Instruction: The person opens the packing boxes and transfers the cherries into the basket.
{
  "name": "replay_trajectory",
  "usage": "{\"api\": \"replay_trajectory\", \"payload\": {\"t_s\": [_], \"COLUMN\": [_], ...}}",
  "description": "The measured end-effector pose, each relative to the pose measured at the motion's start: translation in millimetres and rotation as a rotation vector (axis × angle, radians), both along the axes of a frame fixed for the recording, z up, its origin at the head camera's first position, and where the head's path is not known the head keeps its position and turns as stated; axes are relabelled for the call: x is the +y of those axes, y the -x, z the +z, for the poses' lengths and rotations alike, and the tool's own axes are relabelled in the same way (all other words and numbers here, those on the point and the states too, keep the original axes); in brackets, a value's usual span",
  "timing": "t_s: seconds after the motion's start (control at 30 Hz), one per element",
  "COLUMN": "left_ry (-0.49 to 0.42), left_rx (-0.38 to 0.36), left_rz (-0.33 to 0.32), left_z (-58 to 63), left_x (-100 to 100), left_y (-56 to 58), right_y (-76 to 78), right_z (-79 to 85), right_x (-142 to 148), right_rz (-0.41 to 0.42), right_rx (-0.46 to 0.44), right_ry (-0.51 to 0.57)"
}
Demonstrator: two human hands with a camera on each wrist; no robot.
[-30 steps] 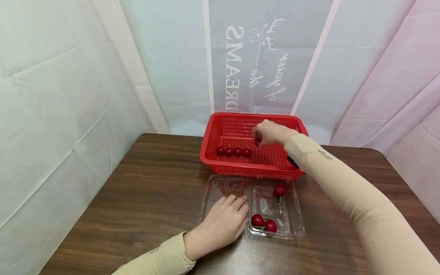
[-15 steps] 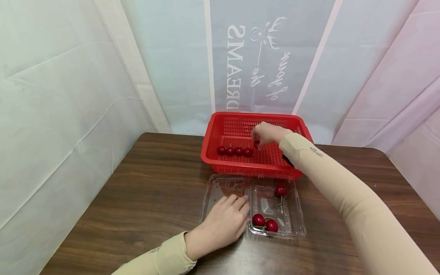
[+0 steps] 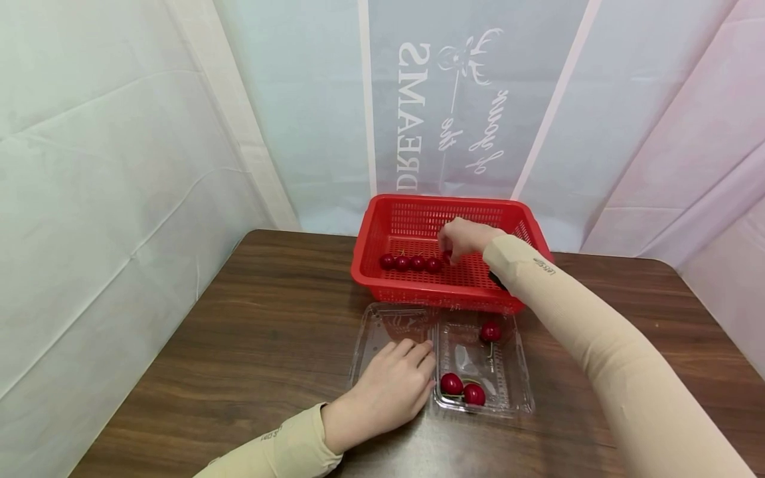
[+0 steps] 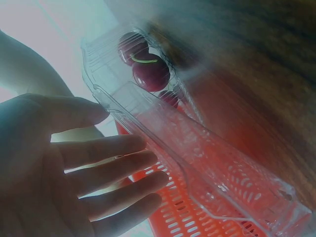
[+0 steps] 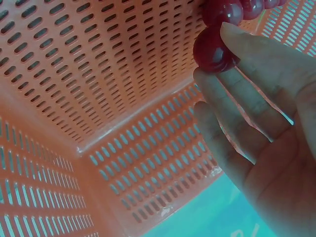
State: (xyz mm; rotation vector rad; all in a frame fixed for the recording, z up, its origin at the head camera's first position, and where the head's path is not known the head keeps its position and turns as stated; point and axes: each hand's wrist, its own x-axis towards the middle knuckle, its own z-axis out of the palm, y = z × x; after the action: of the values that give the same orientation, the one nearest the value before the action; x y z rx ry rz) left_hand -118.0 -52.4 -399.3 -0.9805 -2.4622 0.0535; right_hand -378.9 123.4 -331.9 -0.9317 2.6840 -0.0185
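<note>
Inside the red plastic basket [image 3: 442, 293], my right hand [image 3: 469, 236] pinches a cherry [image 5: 213, 52] between thumb and fingertips. That cherry sits at the right end of a row of several cherries [image 3: 418, 263] on the basket floor, right beside the last one in the right wrist view. My left hand [image 3: 391, 388] lies over the lid half of an open clear plastic clamshell [image 3: 521, 372], fingers extended and fingertips by the hinge. Three cherries are in its tray half: two with green stems [image 3: 475, 395] near the front and one cherry [image 3: 491, 331] at the back.
The basket stands behind the clamshell on a dark wood table [image 3: 269, 318]. A printed curtain [image 3: 323, 119] hangs close behind the basket, and pale cloth [image 3: 101, 166] hangs along the left side. The right forearm crosses over the basket's right front rim.
My right hand has lowered a little with the cherry, bringing it to the end of the row on the basket floor. The left hand has stayed in place on the clamshell.
</note>
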Motion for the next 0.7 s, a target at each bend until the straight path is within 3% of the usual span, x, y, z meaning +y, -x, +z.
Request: {"api": "replay_trajectory", "payload": {"t_s": [0.23, 0.7], "left_ry": [0.005, 0.012], "left_rx": [0.000, 0.001], "left_rz": [0.001, 0.006], "left_z": [-0.3, 0.3], "left_x": [0.1, 0.2], "left_y": [0.1, -0.2], "right_y": [2.3, 6.1], "right_z": [-5.5, -15.5], "right_x": [1.5, 3.9], "right_rz": [-0.040, -0.025], "right_rx": [-0.027, -0.036], "right_ry": [0.012, 0.022]}}
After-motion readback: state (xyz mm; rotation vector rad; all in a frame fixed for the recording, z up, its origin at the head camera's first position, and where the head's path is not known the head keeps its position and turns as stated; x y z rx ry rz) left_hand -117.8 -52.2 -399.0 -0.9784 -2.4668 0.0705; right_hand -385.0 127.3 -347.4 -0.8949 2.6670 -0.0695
